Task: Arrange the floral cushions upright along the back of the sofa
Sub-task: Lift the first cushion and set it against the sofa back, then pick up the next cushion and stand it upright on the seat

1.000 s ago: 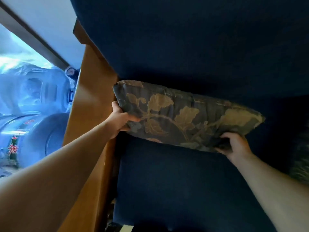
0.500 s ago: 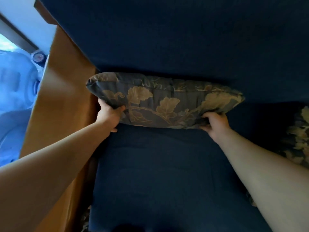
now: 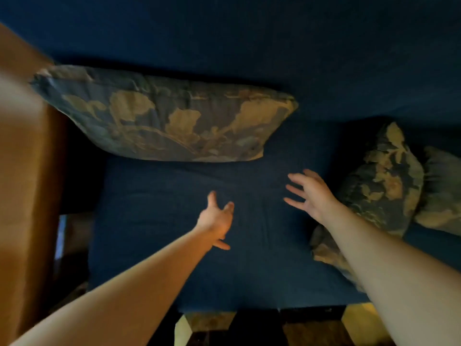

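Note:
A grey-blue cushion with tan flowers (image 3: 164,118) stands on its edge against the dark blue sofa back (image 3: 249,41), at the left end by the armrest. Neither hand touches it. My left hand (image 3: 215,219) hovers open over the blue seat (image 3: 162,245), below the cushion. My right hand (image 3: 311,194) is open too, fingers spread, near the cushion's lower right corner. A second floral cushion (image 3: 381,186) lies tilted on the seat at the right, partly behind my right forearm. A third floral cushion (image 3: 441,193) lies beyond it at the frame's right edge.
A brown wooden armrest (image 3: 27,158) borders the sofa on the left. The seat's front edge runs along the bottom, with patterned floor (image 3: 262,328) below it.
Both hands have let go of the first cushion and pulled back toward me over the seat. The cushion stays propped against the back. The view has shifted right, showing the other cushions.

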